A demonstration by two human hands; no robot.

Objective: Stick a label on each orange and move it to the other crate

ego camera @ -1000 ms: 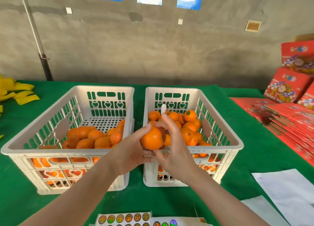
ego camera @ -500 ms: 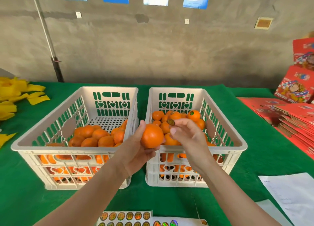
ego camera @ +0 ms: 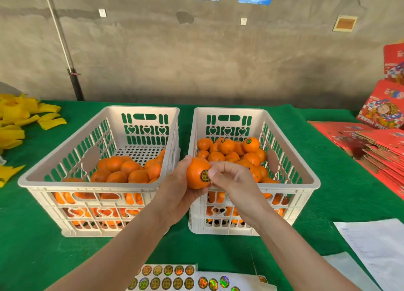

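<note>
My left hand [ego camera: 175,194] grips an orange [ego camera: 195,175] above the gap between the two white crates. A round yellow-and-black label [ego camera: 204,175] sits on the orange's right side, and the fingertips of my right hand [ego camera: 231,179] press on its edge. The left crate [ego camera: 65,159] holds a pile of oranges [ego camera: 122,170] with no labels showing. In the right crate [ego camera: 301,172] lie several oranges [ego camera: 236,151], some with labels on them. Sheets of round labels [ego camera: 175,277] lie on the green table at the near edge.
Yellow foam sleeves [ego camera: 19,124] lie at the far left of the green table [ego camera: 328,137]. Stacked red flat cartons [ego camera: 384,148] fill the right side. White papers [ego camera: 376,245] lie near right. A grey concrete wall stands behind the table.
My right hand has brought the label to the orange and now presses it on. The left hand still holds the orange in much the same place.
</note>
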